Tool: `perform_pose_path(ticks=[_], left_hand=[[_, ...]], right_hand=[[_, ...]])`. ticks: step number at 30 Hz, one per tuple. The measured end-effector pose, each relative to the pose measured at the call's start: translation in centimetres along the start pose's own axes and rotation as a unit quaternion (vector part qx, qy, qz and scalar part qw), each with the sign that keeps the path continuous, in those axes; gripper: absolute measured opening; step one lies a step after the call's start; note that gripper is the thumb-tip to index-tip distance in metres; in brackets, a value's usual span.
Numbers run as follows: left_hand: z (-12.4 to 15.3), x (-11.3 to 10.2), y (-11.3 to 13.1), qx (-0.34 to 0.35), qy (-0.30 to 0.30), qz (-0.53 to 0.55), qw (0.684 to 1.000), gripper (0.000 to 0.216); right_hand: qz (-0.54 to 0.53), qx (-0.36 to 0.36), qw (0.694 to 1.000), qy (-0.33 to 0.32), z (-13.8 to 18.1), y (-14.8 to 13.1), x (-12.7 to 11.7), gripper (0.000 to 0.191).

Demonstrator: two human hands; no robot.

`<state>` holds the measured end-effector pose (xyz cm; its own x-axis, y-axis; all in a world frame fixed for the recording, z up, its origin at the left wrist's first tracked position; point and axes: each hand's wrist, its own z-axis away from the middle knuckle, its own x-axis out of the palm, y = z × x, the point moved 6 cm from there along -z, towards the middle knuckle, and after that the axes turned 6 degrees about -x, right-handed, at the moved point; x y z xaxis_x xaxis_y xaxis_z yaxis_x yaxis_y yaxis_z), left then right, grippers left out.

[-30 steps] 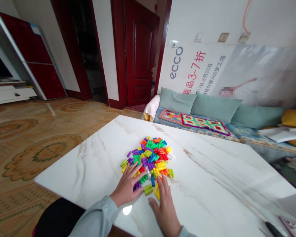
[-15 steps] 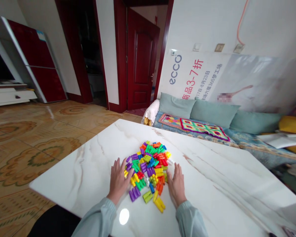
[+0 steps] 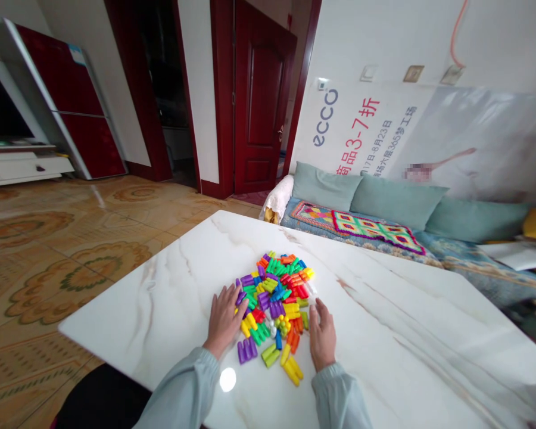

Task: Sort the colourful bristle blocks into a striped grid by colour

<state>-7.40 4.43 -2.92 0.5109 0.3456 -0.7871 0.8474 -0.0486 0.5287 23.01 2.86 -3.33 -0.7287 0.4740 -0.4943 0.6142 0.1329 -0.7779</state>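
A loose heap of small plastic toy pieces [image 3: 277, 309], shaped like joined tubes in purple, green, yellow, red, orange and blue, lies on the white marble-patterned table [image 3: 170, 322]. My left hand [image 3: 224, 317] rests against the heap's left side, fingers stretched out and slightly apart over its edge. Along the right side, my right hand [image 3: 323, 335] is on edge by the orange and lime pieces, its fingers bent a little and apart. Neither hand grips a piece. Closest to me lie a purple piece [image 3: 247, 351], a lime piece [image 3: 270, 356] and a yellow piece [image 3: 293, 370].
Beyond the table's far edge stands a sofa with green cushions [image 3: 390, 199] and a crocheted cover [image 3: 377, 231]. A dark red door [image 3: 263, 107] is ajar behind. To the left are a red fridge [image 3: 62, 83] and a patterned tile floor [image 3: 71, 262].
The camera view has shifted slightly, moving the scene a little to the right. My right hand has drawn a little nearer the heap, with its fingers more bent. The heap looks much the same.
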Motion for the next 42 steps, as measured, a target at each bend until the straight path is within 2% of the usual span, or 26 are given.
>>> perform_pose_path(ticks=[2,4,14,42], left_hand=[[0.0,0.1,0.0,0.005,-0.002,-0.005,1.0,0.049],[-0.1,0.0,0.0,0.006,-0.003,-0.008,1.0,0.047],[0.0,-0.4,0.2,0.012,0.001,-0.005,1.0,0.044],[0.1,-0.4,0.3,0.014,-0.003,-0.026,1.0,0.043]], right_hand=[[-0.053,0.019,0.998,0.027,0.0,0.6,-0.4,0.058],[-0.073,0.013,0.997,0.023,-0.1,1.0,-0.3,0.05],[-0.024,-0.058,0.998,-0.014,-0.5,0.3,0.1,0.031],[-0.01,-0.089,0.996,-0.004,-0.4,-0.7,-0.4,0.027]])
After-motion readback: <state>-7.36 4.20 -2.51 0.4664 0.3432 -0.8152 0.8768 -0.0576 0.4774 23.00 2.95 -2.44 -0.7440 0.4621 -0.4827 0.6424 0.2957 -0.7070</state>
